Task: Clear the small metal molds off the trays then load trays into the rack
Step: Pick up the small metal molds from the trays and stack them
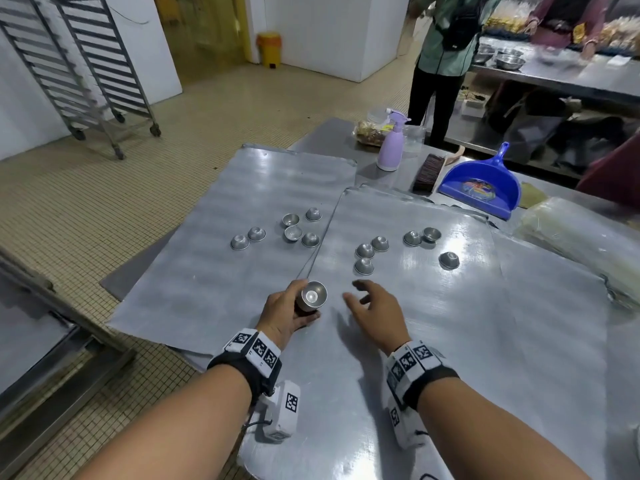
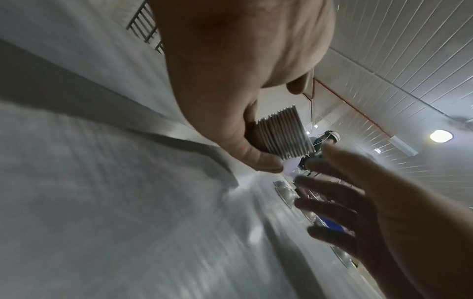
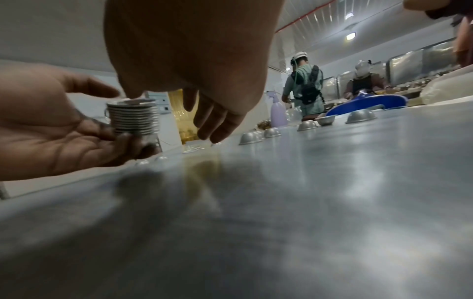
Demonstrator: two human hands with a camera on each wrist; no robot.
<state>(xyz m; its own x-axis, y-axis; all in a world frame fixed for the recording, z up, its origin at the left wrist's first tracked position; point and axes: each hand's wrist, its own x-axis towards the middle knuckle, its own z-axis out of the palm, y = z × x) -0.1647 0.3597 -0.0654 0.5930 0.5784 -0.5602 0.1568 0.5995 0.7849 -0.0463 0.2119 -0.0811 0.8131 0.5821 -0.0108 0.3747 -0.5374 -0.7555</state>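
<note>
My left hand (image 1: 294,308) grips a nested stack of small metal molds (image 1: 312,295), seen as a ribbed cylinder (image 2: 282,134) (image 3: 133,117) in both wrist views. My right hand (image 1: 372,306) hovers just right of the stack with fingers spread and holds nothing. Loose molds lie upturned on two flat metal trays: several on the left tray (image 1: 242,188), such as one (image 1: 239,242), and several on the right tray (image 1: 485,323), the nearest mold (image 1: 364,266) just beyond my right fingertips.
A purple spray bottle (image 1: 390,147), a brush (image 1: 428,172) and a blue dustpan (image 1: 481,183) stand at the table's far side. Wheeled tray racks (image 1: 86,64) stand at the back left. People work at another table at the back right. A wrapped bundle (image 1: 585,233) lies right.
</note>
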